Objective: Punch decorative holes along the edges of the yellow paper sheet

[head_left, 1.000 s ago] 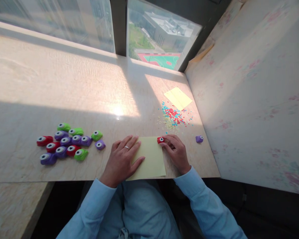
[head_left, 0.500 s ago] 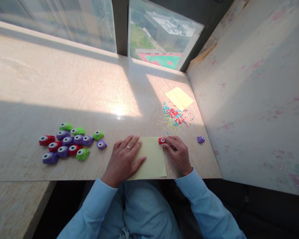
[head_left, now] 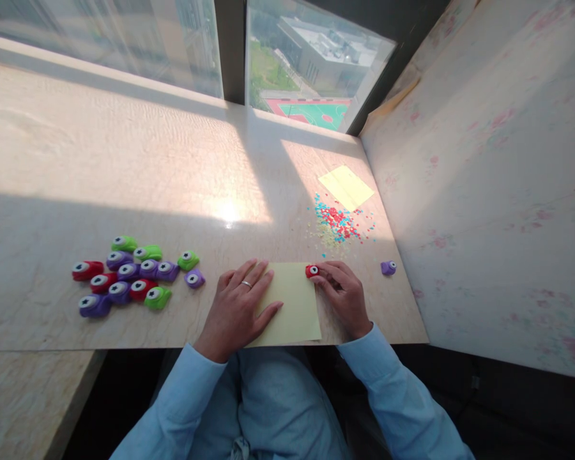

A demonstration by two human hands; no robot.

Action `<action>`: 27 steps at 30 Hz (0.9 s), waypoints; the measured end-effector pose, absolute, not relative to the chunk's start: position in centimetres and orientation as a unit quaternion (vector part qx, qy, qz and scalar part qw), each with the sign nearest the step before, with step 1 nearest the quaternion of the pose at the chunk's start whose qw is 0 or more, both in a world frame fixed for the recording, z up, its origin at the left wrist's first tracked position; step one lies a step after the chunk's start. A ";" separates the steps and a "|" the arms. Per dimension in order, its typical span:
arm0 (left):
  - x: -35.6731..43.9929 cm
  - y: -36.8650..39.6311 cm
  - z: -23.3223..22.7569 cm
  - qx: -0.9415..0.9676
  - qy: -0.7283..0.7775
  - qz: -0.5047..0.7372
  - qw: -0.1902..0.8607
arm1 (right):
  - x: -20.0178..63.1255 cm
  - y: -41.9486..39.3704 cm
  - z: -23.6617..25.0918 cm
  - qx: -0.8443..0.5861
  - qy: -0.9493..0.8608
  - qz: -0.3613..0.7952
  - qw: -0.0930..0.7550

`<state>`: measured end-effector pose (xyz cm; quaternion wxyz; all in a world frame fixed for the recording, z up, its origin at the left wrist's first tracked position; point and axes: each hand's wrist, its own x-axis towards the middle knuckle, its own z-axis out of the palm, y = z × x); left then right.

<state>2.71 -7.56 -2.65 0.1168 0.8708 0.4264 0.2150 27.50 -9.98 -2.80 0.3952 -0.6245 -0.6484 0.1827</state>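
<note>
A pale yellow paper sheet point(head_left: 294, 306) lies at the table's near edge. My left hand point(head_left: 237, 310) rests flat on its left side, fingers spread, a ring on one finger. My right hand point(head_left: 345, 297) grips a small red paper punch point(head_left: 311, 271) that sits at the sheet's far right corner. Both sleeves are light blue.
A cluster of several red, purple and green punches point(head_left: 129, 278) sits at the left. One purple punch point(head_left: 388, 268) lies alone at the right. Scattered confetti point(head_left: 340, 223) and a second yellow sheet point(head_left: 345, 187) lie beyond. A patterned wall point(head_left: 483, 191) bounds the right side; windows are behind.
</note>
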 end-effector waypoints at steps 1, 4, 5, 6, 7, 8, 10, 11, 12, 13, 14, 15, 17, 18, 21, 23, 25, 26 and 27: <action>2.7 -7.5 -2.6 0.870 0.426 0.218 0.118 | 27.5 -10.0 -2.8 -0.625 -0.646 0.185 0.397; 2.6 -7.5 -2.6 0.866 0.427 0.232 0.123 | 27.5 -10.0 -2.7 -0.631 -0.629 0.198 0.409; 2.6 -7.4 -2.7 0.863 0.427 0.237 0.126 | 27.5 -10.0 -2.7 -0.634 -0.621 0.205 0.414; 2.6 -7.4 -2.7 0.861 0.428 0.244 0.129 | 27.5 -10.0 -2.7 -0.638 -0.610 0.212 0.418; 2.6 -7.4 -2.7 0.857 0.429 0.252 0.133 | 27.5 -10.0 -2.6 -0.643 -0.600 0.220 0.423; 2.6 -7.4 -2.7 0.852 0.430 0.263 0.138 | 27.6 -10.0 -2.6 -0.647 -0.590 0.227 0.427; 2.6 -7.3 -2.7 0.838 0.435 0.294 0.147 | 27.6 -9.9 -2.7 -0.652 -0.575 0.241 0.431; 2.6 -7.3 -2.7 0.828 0.439 0.315 0.150 | 27.7 -9.9 -2.7 -0.654 -0.570 0.248 0.431; 2.5 -7.3 -2.7 0.816 0.445 0.336 0.152 | 27.7 -9.9 -2.8 -0.655 -0.567 0.254 0.430; 2.5 -7.3 -2.6 0.803 0.454 0.357 0.150 | 27.7 -9.9 -2.8 -0.655 -0.567 0.259 0.428; 2.4 -7.3 -2.6 0.788 0.465 0.376 0.145 | 27.7 -9.9 -2.8 -0.655 -0.568 0.261 0.425; 2.4 -7.4 -2.6 0.773 0.480 0.393 0.137 | 27.7 -9.9 -2.9 -0.655 -0.570 0.261 0.423; 2.3 -7.4 -2.6 0.746 0.512 0.411 0.113 | 27.7 -9.8 -2.9 -0.653 -0.575 0.258 0.421; 2.3 -7.5 -2.6 0.739 0.524 0.410 0.103 | 27.7 -9.8 -2.9 -0.651 -0.577 0.257 0.421; 2.4 -7.7 -2.5 0.760 0.528 0.367 0.092 | 27.7 -9.8 -3.0 -0.645 -0.582 0.253 0.426; 2.5 -7.8 -2.5 0.787 0.509 0.335 0.093 | 27.7 -9.7 -3.0 -0.643 -0.586 0.248 0.427; 2.6 -7.9 -2.5 0.802 0.497 0.318 0.092 | 27.7 -9.7 -3.0 -0.643 -0.587 0.244 0.427; 2.6 -7.9 -2.5 0.805 0.495 0.313 0.091 | 27.7 -9.7 -3.0 -0.643 -0.588 0.244 0.427; 2.6 -7.9 -2.5 0.806 0.496 0.310 0.091 | 27.7 -9.7 -3.0 -0.642 -0.589 0.243 0.427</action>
